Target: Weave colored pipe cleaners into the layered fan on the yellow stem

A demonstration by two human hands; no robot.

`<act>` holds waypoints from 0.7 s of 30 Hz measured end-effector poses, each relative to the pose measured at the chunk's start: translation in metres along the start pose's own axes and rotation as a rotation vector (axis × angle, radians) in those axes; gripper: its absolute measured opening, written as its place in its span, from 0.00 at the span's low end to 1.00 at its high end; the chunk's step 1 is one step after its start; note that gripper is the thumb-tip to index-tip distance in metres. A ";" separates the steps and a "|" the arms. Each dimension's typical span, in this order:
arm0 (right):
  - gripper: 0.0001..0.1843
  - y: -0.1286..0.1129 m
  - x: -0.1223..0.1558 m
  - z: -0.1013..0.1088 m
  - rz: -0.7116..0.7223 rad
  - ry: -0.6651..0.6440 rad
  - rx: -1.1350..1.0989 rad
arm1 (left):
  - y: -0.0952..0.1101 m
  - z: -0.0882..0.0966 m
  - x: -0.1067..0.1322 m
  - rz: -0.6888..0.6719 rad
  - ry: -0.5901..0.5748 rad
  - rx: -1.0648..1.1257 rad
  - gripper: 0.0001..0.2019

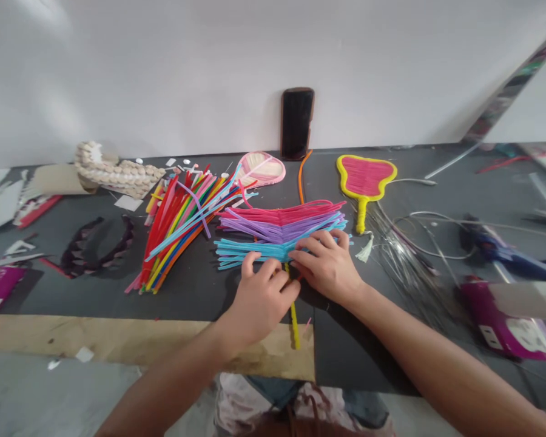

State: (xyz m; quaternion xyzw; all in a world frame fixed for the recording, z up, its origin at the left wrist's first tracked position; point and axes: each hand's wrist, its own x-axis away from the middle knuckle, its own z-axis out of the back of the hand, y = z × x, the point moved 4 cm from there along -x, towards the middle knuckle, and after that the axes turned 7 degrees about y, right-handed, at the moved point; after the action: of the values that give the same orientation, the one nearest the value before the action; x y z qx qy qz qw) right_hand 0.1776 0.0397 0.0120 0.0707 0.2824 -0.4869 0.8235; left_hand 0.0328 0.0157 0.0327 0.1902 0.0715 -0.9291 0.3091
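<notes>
A fan-shaped piece of woven pipe cleaners (279, 233) lies on the dark table (95, 285), with pink strands at the top, purple in the middle and light blue at the bottom. A yellow stem (294, 325) runs down from it towards me. My left hand (261, 297) pinches the light blue strands at the lower middle of the piece, fingers curled. My right hand (327, 264) rests on the right side of the blue strands with its fingers pressed down close together.
A loose bundle of coloured pipe cleaners (182, 224) lies to the left. A finished pink and yellow fan (365, 179), a pink-rimmed fan (260, 169), a black phone (296, 123) against the wall, a glue gun (505, 252), thin wires (400, 255) and purple packets (505, 318) surround the work.
</notes>
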 end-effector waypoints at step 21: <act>0.11 -0.007 -0.005 -0.002 -0.032 -0.032 0.012 | 0.008 -0.015 0.007 0.026 -0.076 0.032 0.06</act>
State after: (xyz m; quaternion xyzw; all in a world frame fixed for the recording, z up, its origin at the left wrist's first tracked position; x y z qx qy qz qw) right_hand 0.1693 0.0407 0.0143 0.0632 0.2673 -0.5028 0.8196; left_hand 0.0370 0.0094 0.0156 0.1605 0.0426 -0.9326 0.3205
